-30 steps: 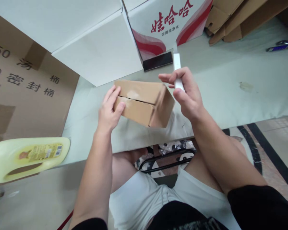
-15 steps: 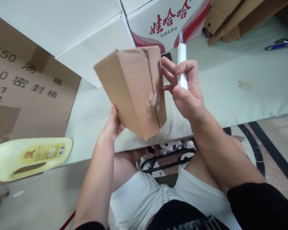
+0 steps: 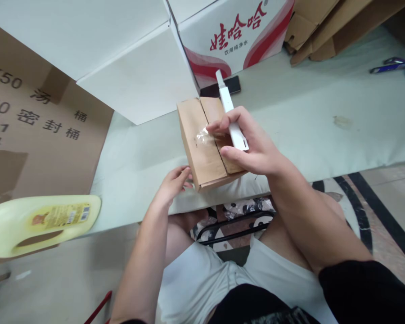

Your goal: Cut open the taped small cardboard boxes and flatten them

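Observation:
A small brown cardboard box [image 3: 205, 159] lies on the table with its seamed top facing up. My right hand [image 3: 256, 144] is closed around a white utility knife [image 3: 234, 123], whose tip points away from me over the far edge of the box. The fingertips of that hand are at a crumpled bit of clear tape [image 3: 202, 135] by the seam. Beside the box's near left corner is my left hand [image 3: 173, 182], its fingers loosely bent and apart; whether they touch the cardboard is hard to tell.
A black phone-like object [image 3: 234, 84] lies behind the box, before a white and red carton [image 3: 236, 40]. White boxes [image 3: 138, 76] and a large brown carton [image 3: 47, 121] stand at left, near a yellow jug [image 3: 6, 225]. Blue-handled scissors [image 3: 388, 67] and folded cardboard [image 3: 310, 27] are at right.
The cardboard box has come down from a raised, tilted position to the table. My left hand has loosened from its side. My right hand, with the knife, has moved left over its top.

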The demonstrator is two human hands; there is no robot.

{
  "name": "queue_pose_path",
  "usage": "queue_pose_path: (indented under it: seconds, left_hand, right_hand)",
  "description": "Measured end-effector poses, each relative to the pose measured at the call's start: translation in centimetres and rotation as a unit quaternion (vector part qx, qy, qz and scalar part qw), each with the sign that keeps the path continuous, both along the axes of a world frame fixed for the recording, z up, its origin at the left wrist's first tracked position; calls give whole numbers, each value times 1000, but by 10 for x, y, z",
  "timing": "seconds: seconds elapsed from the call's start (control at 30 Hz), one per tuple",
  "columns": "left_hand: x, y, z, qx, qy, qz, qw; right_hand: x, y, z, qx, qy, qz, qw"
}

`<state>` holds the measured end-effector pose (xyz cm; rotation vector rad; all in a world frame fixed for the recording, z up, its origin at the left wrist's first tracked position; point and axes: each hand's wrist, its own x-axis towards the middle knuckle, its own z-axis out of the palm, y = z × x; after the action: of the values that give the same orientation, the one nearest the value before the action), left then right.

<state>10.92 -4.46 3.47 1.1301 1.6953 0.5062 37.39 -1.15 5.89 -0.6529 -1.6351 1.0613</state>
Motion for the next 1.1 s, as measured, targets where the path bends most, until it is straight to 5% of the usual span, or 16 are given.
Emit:
queue_pose_path:
  seconds: [0.07, 0.13, 0.27, 0.4, 0.67, 0.9, 1.1]
  left_hand:
    - [-6, 2, 8, 132, 38, 26, 990]
    - [-3, 1, 21, 303, 65, 29, 950]
    - [20, -9, 51, 493, 84, -154, 852]
    - [33, -13, 48, 478, 137, -284, 820]
    - [25, -10, 0, 526, 148, -210, 811]
    - [47, -16, -2, 548, 168, -193, 796]
    - [59, -19, -5, 547, 180, -180, 798]
  right_hand:
    - [-2, -2, 1, 11, -14, 6, 1000]
    - [-5, -4, 2, 24, -37, 19, 999]
    - [-12, -7, 5, 67, -78, 67, 992]
    - [-12, -3, 3, 64, -33, 57, 996]
    - [-5, 3, -1, -12, 103, -228, 968]
    - [-19, -6, 26, -21, 246, -230, 941]
    - [-19, -10, 37, -36, 188, -223, 956]
